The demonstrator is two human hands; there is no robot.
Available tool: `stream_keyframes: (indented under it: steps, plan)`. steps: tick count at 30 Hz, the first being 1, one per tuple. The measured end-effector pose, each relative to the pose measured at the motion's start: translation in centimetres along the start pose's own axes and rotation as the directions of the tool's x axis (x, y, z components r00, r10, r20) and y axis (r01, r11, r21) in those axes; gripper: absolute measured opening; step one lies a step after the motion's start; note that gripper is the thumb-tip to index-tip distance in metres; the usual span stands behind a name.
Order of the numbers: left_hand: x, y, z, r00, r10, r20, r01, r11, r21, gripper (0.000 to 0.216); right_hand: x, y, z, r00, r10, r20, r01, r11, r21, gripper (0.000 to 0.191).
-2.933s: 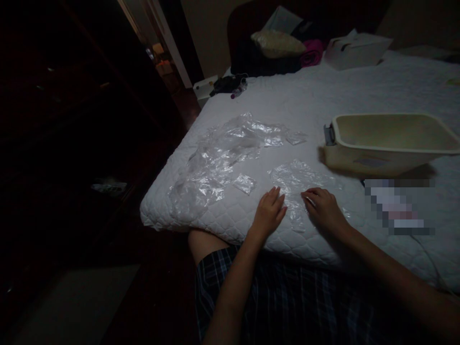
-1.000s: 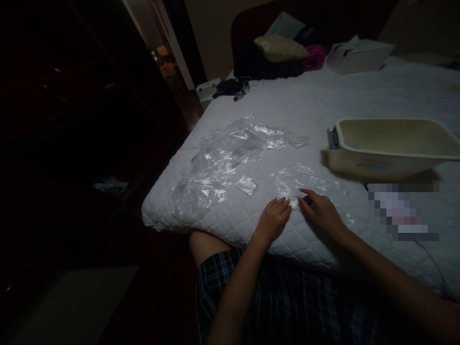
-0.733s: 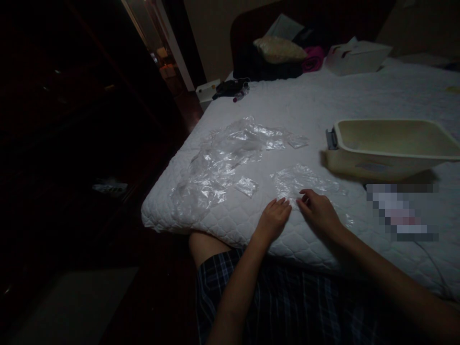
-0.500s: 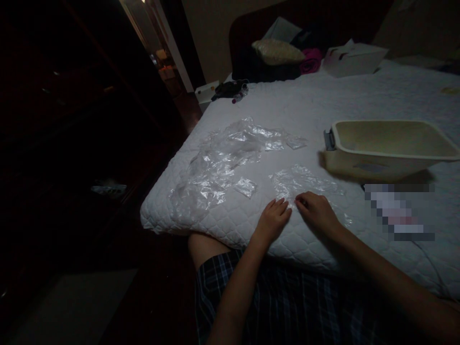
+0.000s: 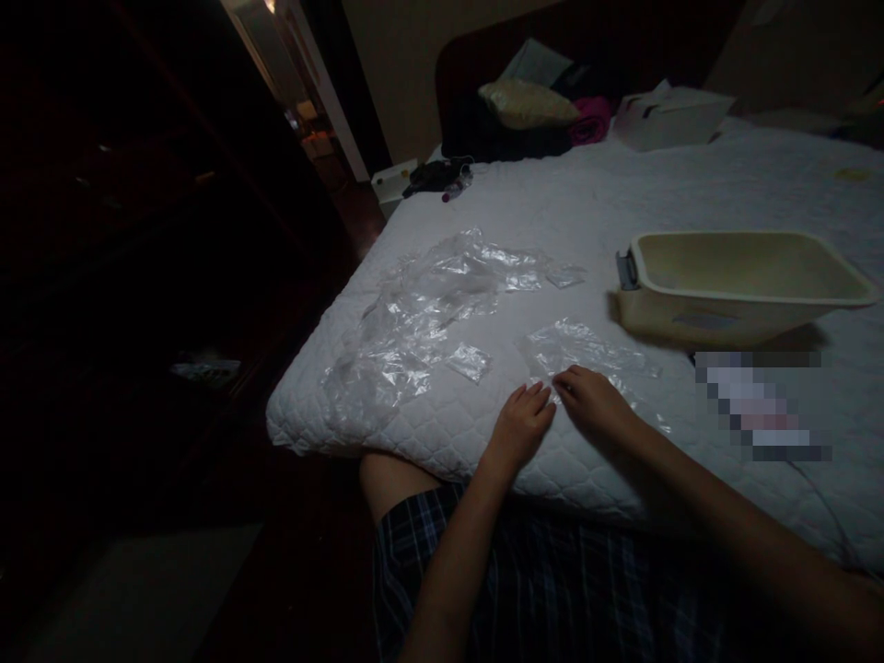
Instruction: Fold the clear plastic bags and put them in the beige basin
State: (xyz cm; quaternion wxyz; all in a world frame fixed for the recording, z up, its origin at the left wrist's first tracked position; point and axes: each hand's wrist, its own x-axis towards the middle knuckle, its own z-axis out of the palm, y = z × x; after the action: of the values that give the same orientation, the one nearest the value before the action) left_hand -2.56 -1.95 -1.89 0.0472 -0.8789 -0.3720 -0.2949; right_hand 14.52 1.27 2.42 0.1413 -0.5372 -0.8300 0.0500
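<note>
A crumpled clear plastic bag [image 5: 584,345] lies on the white quilted mattress [image 5: 622,203] close to its near edge. My left hand [image 5: 523,424] rests flat on the quilt, fingers stretched out, its tips touching the bag's near corner. My right hand [image 5: 595,405] lies on the bag just to the right, fingers curled and pinching the plastic near the left fingertips. A small clear bag [image 5: 470,361] sits to the left of my hands. Beyond it spreads a big heap of clear plastic bags [image 5: 421,308].
A cream plastic tub [image 5: 738,285] stands on the bed to the right. At the far end lie dark clothes, a pillow [image 5: 529,101] and a white box [image 5: 667,118]. The mattress edge drops to a dark floor on the left. My checked shorts [image 5: 525,580] are below.
My right hand has slid left along the plastic bag until its fingertips almost meet the left hand's. The left hand has barely moved.
</note>
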Motion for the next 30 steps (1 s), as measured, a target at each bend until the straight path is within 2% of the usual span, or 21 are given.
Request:
stream_keyframes:
  steps: [4,19,22,26,30]
  plan:
    - [0.0,-0.1,0.0,1.0,0.01,-0.01,-0.01,1.0,0.014,0.018,0.0,0.6,0.3,1.0,0.018,0.022,-0.019,0.997,0.075,0.026]
    - [0.0,0.1,-0.1,0.999,0.011,-0.035,-0.012,1.0,-0.02,0.016,0.0,0.5,-0.3,0.996,0.057,0.073,-0.069,0.983,0.17,0.026]
    - [0.1,0.1,-0.2,0.999,0.0,-0.041,-0.002,0.999,-0.032,0.017,-0.1,0.8,-0.3,0.999,0.044,0.027,-0.049,0.971,0.235,0.027]
    - [0.2,0.3,-0.5,0.999,-0.007,-0.042,0.005,0.999,-0.043,0.02,-0.7,1.3,-0.7,0.995,0.044,-0.093,-0.011,0.944,0.328,0.027]
    - [0.3,0.3,-0.7,0.999,0.001,-0.049,-0.003,0.999,-0.043,0.02,-2.0,2.2,-1.8,0.987,-0.001,-0.16,0.054,0.943,0.328,0.024]
